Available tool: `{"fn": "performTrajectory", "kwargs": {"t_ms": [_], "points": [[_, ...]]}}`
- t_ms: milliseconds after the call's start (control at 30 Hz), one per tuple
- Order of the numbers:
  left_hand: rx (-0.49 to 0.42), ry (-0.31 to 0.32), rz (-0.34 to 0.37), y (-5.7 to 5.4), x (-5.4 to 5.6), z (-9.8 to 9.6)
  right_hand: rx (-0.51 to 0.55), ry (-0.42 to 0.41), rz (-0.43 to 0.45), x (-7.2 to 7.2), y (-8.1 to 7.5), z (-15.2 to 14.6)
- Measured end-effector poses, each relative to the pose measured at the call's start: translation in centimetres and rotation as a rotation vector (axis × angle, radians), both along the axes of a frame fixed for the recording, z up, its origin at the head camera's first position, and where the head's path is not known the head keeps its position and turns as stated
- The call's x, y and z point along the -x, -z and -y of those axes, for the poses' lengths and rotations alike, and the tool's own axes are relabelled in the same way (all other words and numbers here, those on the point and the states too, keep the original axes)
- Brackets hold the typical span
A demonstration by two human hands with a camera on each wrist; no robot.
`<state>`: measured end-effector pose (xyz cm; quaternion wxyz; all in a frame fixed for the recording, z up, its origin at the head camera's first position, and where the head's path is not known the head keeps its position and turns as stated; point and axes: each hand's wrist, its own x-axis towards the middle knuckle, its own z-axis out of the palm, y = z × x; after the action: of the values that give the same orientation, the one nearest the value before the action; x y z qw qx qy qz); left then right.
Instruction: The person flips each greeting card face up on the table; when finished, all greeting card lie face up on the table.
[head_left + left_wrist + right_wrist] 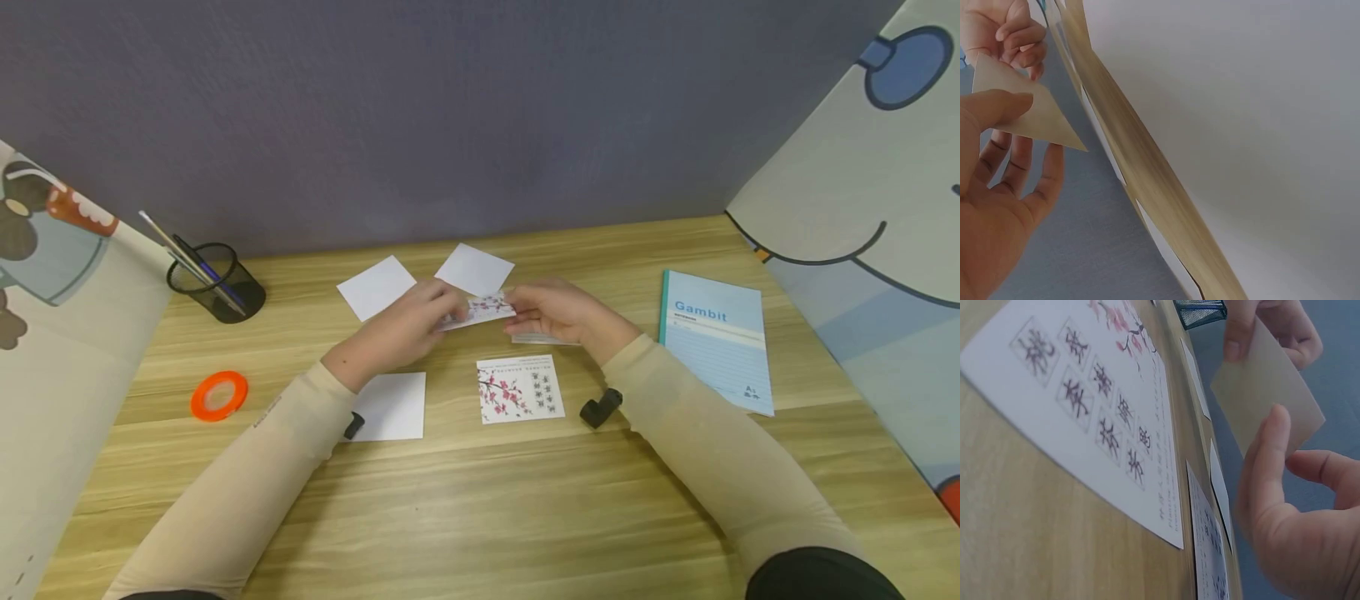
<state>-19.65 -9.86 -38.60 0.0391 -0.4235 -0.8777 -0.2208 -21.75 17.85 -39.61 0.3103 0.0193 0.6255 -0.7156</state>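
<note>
A card with a pink blossom print is held up above the table between both hands; its plain underside shows in the wrist views. My left hand pinches one end, with the thumb on one face and fingers behind. My right hand grips the other end with its fingertips. Under the right hand lies a stack of cards, partly hidden. Nearer me, a card with blossoms and Chinese characters lies face up. Beside the left wrist is a blank white card, partly covered by the arm.
Two white cards, a left one and a right one, lie behind the hands. An orange tape roll and a mesh pen holder with pens stand at left. A blue notebook lies right. A grey panel rises behind.
</note>
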Motion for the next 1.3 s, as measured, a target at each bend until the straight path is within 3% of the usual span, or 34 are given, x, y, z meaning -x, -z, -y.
{"fn": "performTrajectory", "kwargs": {"t_ms": [367, 867, 1300], "points": [[0.050, 0.026, -0.033, 0.32, -0.15, -0.19, 0.009, 0.012, 0.016, -0.09, -0.20, 0.19], [0.081, -0.008, -0.006, 0.27, -0.31, -0.22, -0.033, 0.026, 0.027, -0.11, -0.40, 0.21], [0.090, -0.099, 0.105, -0.22, -0.56, 0.00, -0.039, 0.006, 0.002, -0.21, -0.42, 0.07]]}}
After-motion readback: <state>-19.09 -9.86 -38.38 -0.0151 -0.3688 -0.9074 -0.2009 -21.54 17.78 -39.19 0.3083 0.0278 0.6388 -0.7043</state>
